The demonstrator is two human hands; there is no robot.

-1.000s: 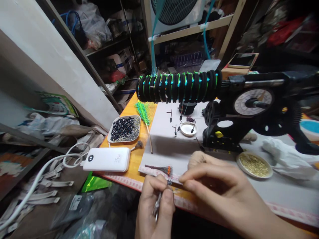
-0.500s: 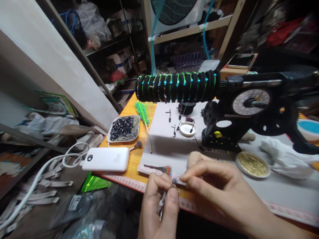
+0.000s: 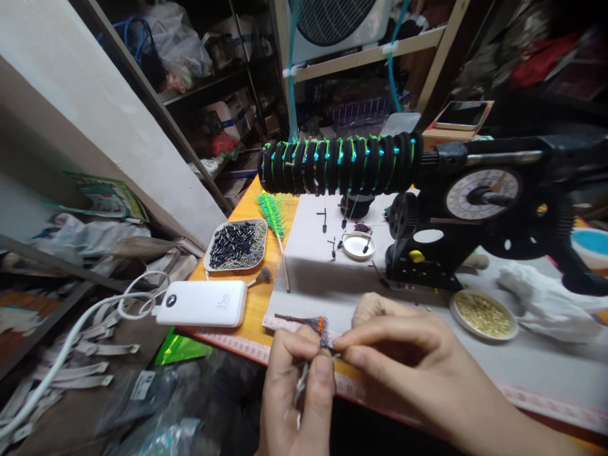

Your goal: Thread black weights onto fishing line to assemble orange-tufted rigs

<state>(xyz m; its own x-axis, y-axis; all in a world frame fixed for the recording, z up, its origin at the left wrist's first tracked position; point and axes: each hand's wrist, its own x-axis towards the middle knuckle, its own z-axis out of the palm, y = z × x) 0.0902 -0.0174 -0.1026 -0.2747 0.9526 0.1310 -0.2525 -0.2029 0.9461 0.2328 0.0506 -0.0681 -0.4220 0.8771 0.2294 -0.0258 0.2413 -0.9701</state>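
My left hand [image 3: 301,380] is closed in a pinch around a small grey piece [image 3: 324,342] with silvery, thread-like material [image 3: 300,387] running down inside the palm. Its exact kind is too small and blurred to tell. At its right side, my right hand [image 3: 403,354] has thumb and forefinger pressed together, tips touching or very near the grey piece. What lies between those fingertips is too small to make out. Just beyond both hands, a dark-handled bristle bundle with orange bits [image 3: 311,322] lies on the grey table cover [image 3: 313,272].
Behind the hands stands a black geared machine [image 3: 456,215] with a ribbed roller [image 3: 339,163] wrapped in green cords. Left are a bead tray [image 3: 237,246], a power bank [image 3: 203,304] and a green beaded stick [image 3: 284,259]. Right are a dish of gold beads [image 3: 484,315] and crumpled tissue [image 3: 546,301].
Both hands have shifted slightly left, still meeting at the grey piece. More of that piece shows above my left fingertips now.
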